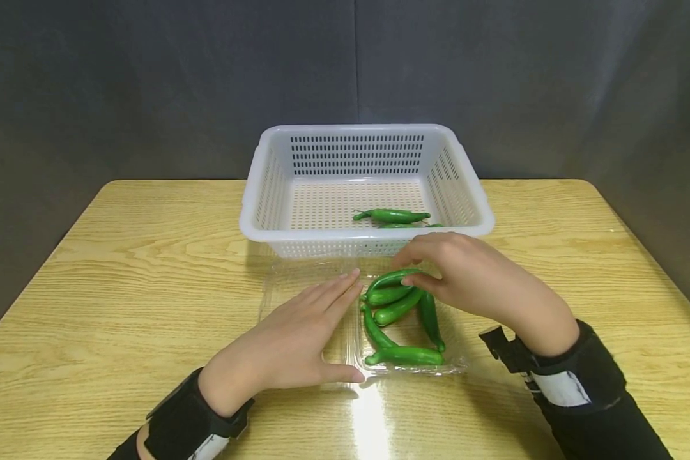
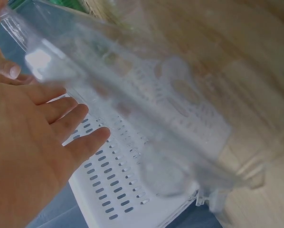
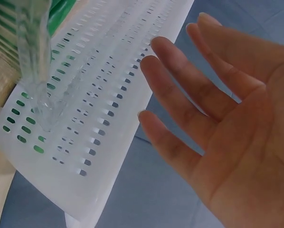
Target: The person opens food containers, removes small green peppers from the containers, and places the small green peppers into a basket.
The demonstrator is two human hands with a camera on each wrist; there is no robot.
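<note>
Several green chili peppers (image 1: 404, 355) lie in the right half of a clear plastic clamshell box (image 1: 405, 333), seen in the head view. The lid half (image 1: 290, 284) is folded out flat to the left. My left hand (image 1: 287, 345) spreads over the fold, fingers straight and thumb apart, holding nothing. My right hand (image 1: 466, 275) hovers over the box's far right corner, its thumb overlapping the topmost peppers. In the right wrist view the fingers (image 3: 173, 147) are loosely bent with nothing between them. Blurred clear plastic (image 2: 132, 109) crosses the left wrist view beside the left fingers.
Just behind the box stands a white slotted basket (image 1: 345, 235). A few more peppers (image 1: 393, 216) lie in it, near its front right, partly hidden by the rim. Wooden tabletop (image 1: 121, 287) extends to both sides, and a dark grey partition (image 1: 178, 96) rises behind.
</note>
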